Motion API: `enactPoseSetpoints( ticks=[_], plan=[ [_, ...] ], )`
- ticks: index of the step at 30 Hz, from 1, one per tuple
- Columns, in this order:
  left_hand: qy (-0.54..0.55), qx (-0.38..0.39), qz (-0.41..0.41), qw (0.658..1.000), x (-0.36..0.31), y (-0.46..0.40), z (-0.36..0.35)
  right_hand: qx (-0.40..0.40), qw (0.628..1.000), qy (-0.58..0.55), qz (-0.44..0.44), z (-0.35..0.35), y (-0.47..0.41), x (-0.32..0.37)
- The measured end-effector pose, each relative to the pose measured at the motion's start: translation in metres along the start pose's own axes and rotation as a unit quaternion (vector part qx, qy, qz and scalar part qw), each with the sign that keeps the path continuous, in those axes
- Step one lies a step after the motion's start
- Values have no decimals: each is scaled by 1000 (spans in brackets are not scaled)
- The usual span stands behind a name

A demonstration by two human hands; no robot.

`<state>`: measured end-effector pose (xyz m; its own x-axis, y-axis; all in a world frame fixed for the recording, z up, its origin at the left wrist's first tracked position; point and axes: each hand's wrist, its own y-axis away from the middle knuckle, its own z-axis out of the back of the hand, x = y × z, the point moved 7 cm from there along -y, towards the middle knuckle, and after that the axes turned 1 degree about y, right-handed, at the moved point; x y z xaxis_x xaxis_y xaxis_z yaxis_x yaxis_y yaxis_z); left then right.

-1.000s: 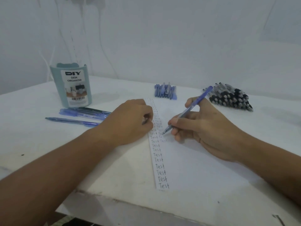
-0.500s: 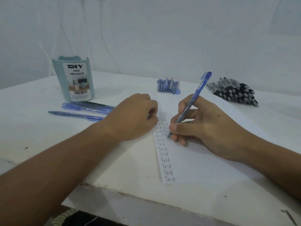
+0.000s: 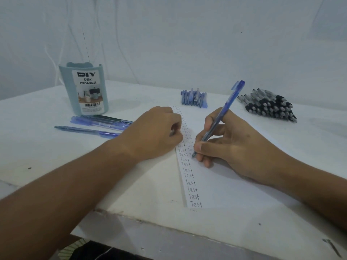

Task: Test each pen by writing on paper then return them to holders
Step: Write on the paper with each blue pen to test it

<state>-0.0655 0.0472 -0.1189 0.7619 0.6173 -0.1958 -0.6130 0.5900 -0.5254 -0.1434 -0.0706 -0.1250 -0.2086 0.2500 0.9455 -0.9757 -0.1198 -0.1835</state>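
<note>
Head-cam view, looking down at a white table (image 3: pixel 47 166). Center frame: right hand (image 3: pixel 238 143) pinches a blue pen (image 3: pixel 219 117) btwn thumb & fingers, tip down on a sheet of paper (image 3: pixel 225 184), top end tilted up toward upper right. The tip sits beside a long column of handwritten "Test" words (image 3: pixel 188 173) running down the paper's left edge; a 2nd column looks started next to it.

Left hand (image 3: pixel 155 132) lies just left of the tip on the paper's left edge, fingers curled under into a loose fist. Whether it holds something small, can't tell.

To do this step well, probably: keep the left hand's weight on the sheet so it won't slide, write one short word w/ light even pressure, check the ink runs unbroken, keep the new word clear of the older ones.

Pose: both forearms come in from the bottom corners, right wrist & heel of hand resting on the paper.

Left of center: three blue pens (image 3: pixel 97 124) lie loose on the table, in front of a grey-blue pen holder (image 3: pixel 84 89) labelled "DIY Desk Organizer". Top center: a small bunch of blue pens (image 3: pixel 194 98). Upper right: a pile of black-and-grey pens (image 3: pixel 268 106).
</note>
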Motion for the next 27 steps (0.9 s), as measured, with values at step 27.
enactPoseSetpoints(
  ticks=[27],
  plan=[
    [0,4,0,1000,0,1,-1,9,1000,-21,-19,3,-1,0]
  ],
)
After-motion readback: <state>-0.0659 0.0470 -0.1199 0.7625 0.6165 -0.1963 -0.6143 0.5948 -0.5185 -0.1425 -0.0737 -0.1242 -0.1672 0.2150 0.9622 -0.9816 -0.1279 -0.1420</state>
